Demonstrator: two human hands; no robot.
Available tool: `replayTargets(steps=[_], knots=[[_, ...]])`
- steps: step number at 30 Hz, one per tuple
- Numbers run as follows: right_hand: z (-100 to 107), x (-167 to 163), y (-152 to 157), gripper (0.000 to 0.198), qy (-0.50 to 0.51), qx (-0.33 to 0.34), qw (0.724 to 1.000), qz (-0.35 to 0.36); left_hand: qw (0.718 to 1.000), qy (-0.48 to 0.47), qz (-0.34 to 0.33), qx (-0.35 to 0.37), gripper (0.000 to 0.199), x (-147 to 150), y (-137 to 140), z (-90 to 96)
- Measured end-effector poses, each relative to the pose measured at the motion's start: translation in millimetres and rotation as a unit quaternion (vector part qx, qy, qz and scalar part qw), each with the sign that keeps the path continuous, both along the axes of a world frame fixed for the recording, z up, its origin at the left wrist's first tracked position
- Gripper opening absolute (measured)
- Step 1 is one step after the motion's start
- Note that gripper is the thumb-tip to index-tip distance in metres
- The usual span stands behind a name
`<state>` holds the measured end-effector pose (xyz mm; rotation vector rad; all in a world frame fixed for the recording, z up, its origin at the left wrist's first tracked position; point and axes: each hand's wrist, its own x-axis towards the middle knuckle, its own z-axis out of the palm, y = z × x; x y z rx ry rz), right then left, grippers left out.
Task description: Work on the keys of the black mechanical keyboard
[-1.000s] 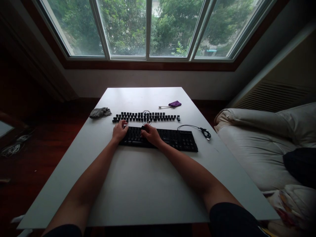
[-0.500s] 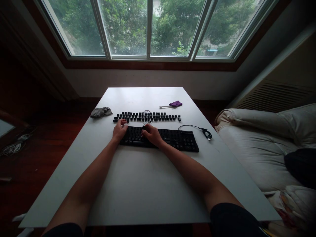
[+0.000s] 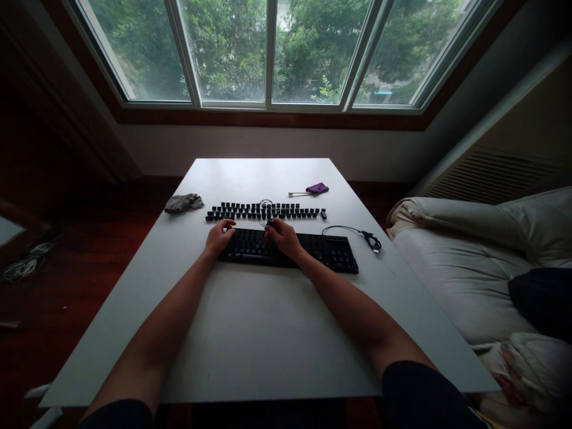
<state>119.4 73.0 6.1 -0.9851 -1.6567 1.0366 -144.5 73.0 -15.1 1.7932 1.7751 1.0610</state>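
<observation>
A black computer keyboard (image 3: 250,250) lies across the white table. At its upper left corner rests my left hand (image 3: 217,238), the thumb touching the edge and a gap showing between thumb and curled fingers. My right hand (image 3: 285,239) hovers over the keyboard's middle, thumb and fingers pinched on a small black keycap (image 3: 269,223). Beyond the keyboard, several loose black keycaps (image 3: 241,210) stand in rows. A thin wire loop (image 3: 265,202) shows among the rows, partly hidden by the caps.
A grey cloth (image 3: 183,203) sits at the table's left edge. Farther back are a purple cloth (image 3: 317,188) and a cotton swab (image 3: 298,194). The coiled USB cable (image 3: 372,241) lies to the right. A pale sofa (image 3: 456,268) stands right of the table (image 3: 268,333).
My right hand has shifted slightly to the right and up from the keyboard with the keycap in its pinch. My left hand has moved only a little at the keyboard's corner.
</observation>
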Motion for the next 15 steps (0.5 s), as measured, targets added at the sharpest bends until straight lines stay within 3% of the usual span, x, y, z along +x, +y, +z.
replayTargets(steps=[15], knots=[[-5.6,-5.5,-6.5,0.018,-0.099,0.051,0.993,0.023,0.999,0.044,-0.008,0.007,0.023,0.9,-0.8,0.8]])
